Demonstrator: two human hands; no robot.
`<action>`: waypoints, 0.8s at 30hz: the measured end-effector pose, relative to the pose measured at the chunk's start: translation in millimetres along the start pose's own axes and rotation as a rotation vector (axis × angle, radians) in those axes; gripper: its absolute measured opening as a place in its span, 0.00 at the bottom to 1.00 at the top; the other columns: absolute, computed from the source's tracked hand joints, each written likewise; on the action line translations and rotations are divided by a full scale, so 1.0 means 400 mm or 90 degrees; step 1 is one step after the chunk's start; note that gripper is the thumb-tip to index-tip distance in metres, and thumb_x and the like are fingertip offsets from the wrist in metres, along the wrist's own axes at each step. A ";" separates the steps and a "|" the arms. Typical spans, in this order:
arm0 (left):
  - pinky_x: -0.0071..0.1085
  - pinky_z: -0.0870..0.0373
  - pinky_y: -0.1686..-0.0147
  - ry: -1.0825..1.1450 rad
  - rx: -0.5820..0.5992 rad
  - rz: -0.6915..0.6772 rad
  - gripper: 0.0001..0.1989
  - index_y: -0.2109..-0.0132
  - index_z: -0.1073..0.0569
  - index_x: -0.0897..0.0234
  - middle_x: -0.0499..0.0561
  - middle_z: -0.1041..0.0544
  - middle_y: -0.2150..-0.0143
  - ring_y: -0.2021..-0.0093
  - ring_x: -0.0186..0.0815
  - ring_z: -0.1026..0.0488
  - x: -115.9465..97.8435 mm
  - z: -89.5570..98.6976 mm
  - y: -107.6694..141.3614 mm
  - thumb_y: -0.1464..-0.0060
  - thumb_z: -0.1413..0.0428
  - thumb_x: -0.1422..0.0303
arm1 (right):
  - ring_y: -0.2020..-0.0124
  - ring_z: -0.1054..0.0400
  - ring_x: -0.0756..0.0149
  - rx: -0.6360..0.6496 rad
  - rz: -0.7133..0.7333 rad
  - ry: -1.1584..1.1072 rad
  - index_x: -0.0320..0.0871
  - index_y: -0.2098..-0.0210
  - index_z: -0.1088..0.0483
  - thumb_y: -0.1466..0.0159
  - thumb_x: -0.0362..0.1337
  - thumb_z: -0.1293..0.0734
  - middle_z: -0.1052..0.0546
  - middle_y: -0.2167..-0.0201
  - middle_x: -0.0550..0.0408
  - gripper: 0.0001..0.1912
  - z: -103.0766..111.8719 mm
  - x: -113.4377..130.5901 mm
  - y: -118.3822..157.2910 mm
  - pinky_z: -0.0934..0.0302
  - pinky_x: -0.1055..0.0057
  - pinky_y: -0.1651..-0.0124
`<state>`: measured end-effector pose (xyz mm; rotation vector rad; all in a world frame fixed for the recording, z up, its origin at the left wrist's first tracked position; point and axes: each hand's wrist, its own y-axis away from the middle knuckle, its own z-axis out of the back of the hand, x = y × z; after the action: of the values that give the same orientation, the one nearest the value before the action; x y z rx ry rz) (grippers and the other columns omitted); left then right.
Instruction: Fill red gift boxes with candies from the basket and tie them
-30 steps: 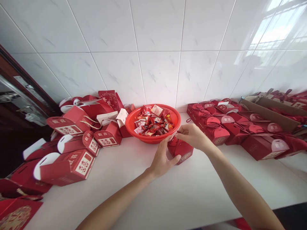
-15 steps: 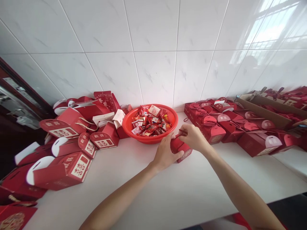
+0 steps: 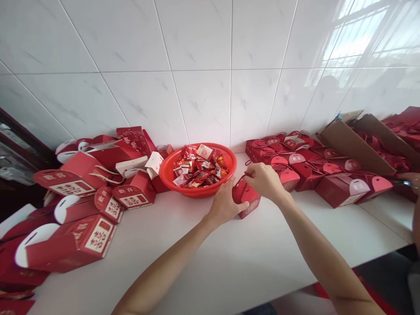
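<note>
A small red gift box [image 3: 250, 200] with a folded top sits on the white table in front of me. My left hand [image 3: 225, 202] grips it from the left, thumb on the near side and fingers around the far side. Above the box's top, my right hand [image 3: 266, 180] pinches a dark red cord [image 3: 243, 178] that comes off the box. Just beyond my left hand stands a red plastic basket [image 3: 166, 183] holding several wrapped candies [image 3: 202, 164].
Several red gift boxes [image 3: 72, 245] crowd the left side. More closed boxes with cords [image 3: 341, 189] stand in rows at right, before a cardboard carton [image 3: 337, 139]. A tiled wall [image 3: 200, 105] rises behind. Another person's hand [image 3: 410, 178] shows at the right edge.
My right hand has lifted slightly with the cord, and more of the box's top shows. The view has turned right, bringing the other person's hand further into sight.
</note>
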<state>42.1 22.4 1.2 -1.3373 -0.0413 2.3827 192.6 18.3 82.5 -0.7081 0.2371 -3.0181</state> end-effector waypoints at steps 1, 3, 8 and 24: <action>0.58 0.38 0.37 0.018 0.004 0.004 0.44 0.33 0.39 0.63 0.63 0.31 0.35 0.33 0.58 0.37 0.002 0.000 0.005 0.56 0.32 0.66 | 0.68 0.32 0.64 -0.009 -0.009 -0.014 0.43 0.72 0.29 0.41 0.34 0.35 0.22 0.69 0.53 0.04 0.008 -0.008 -0.001 0.50 0.71 0.70; 0.56 0.41 0.34 0.048 0.004 -0.005 0.44 0.31 0.41 0.63 0.63 0.35 0.32 0.31 0.55 0.40 0.009 -0.003 0.016 0.53 0.33 0.64 | 0.68 0.32 0.64 -0.020 -0.020 -0.040 0.43 0.72 0.29 0.41 0.35 0.34 0.22 0.69 0.53 0.04 0.023 -0.019 0.000 0.49 0.72 0.70; 0.52 0.40 0.34 0.090 -0.052 -0.052 0.39 0.34 0.37 0.61 0.60 0.34 0.32 0.32 0.53 0.39 0.019 -0.013 0.031 0.51 0.34 0.60 | 0.70 0.33 0.65 -0.033 -0.022 -0.077 0.43 0.75 0.30 0.42 0.34 0.35 0.23 0.73 0.55 0.06 0.041 -0.016 0.017 0.48 0.72 0.70; 0.37 0.26 0.55 0.071 0.005 -0.099 0.08 0.62 0.25 0.61 0.52 0.21 0.60 0.58 0.40 0.24 0.064 0.083 0.126 0.41 0.44 0.61 | 0.75 0.30 0.64 -0.089 -0.099 -0.195 0.44 0.77 0.27 0.44 0.37 0.34 0.23 0.79 0.55 0.07 0.174 -0.173 0.144 0.40 0.69 0.69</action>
<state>-14.0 -9.1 -12.8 -1.4074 -0.1008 2.1751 285.2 -44.0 104.7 -1.2404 0.4006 -2.9967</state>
